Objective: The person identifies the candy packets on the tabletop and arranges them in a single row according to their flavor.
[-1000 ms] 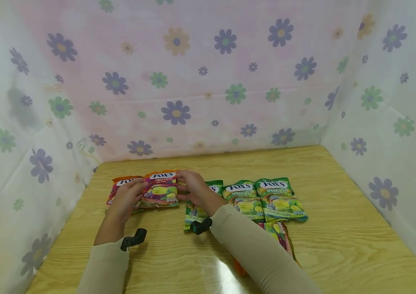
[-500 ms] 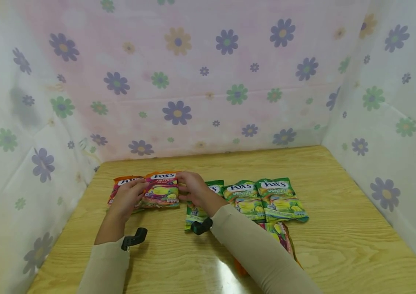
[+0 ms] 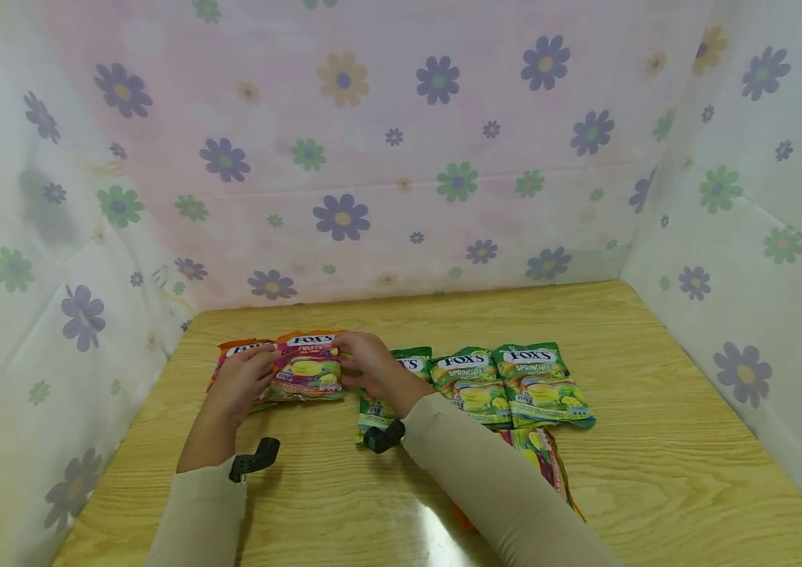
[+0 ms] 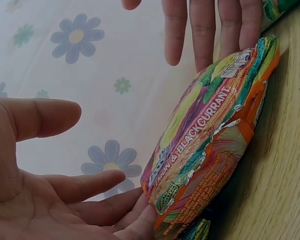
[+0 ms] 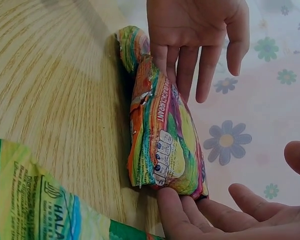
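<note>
In the head view a red and orange candy pack lies at the left of the table, against a similar pack on its left. My left hand touches its left edge, partly covering the other pack. Fingertips of my right hand rest against the right edge. The left wrist view shows the pack between the extended fingers of both hands, the left thumb held clear. From the right wrist, my right hand's fingers meet the pack's near end, with its thumb apart.
Three green packs stand side by side in a row right of centre, the leftmost partly behind my right hand. Another red and orange pack lies partly under my right forearm. Flowered cloth surrounds the wooden table.
Both hands and the red and orange pack between them have shifted slightly left. The green packs have stayed where they were.
</note>
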Tool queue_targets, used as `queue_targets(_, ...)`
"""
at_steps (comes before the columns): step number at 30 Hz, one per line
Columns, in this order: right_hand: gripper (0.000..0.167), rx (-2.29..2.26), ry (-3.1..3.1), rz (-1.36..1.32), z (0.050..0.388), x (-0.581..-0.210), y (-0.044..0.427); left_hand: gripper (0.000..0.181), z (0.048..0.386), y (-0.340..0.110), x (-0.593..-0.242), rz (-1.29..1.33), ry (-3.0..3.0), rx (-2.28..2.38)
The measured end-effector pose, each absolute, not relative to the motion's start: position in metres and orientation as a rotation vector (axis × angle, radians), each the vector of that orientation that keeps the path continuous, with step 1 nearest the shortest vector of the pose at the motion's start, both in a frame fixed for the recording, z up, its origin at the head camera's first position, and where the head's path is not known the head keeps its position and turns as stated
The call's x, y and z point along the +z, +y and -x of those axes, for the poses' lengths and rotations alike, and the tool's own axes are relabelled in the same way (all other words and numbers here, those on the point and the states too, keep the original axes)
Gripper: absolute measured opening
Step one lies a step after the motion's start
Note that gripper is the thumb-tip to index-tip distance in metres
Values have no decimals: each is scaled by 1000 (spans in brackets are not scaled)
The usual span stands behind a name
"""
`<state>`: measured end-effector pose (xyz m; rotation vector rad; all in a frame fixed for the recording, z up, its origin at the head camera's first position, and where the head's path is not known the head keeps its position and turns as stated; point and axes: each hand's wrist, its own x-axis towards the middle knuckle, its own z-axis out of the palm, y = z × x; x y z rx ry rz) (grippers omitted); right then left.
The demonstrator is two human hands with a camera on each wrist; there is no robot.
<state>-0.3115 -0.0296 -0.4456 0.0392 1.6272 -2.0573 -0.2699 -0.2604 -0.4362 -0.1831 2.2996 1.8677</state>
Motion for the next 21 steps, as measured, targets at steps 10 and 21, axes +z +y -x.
queue_targets(10,64,-2073,1552,-97,310,-447,-35,62,270,-267,-436,218,2242,1927)
queue_targets(21,62,-2081,1563,-99,310,-450,-35,60,273,-267,-439,262,2276,1898)
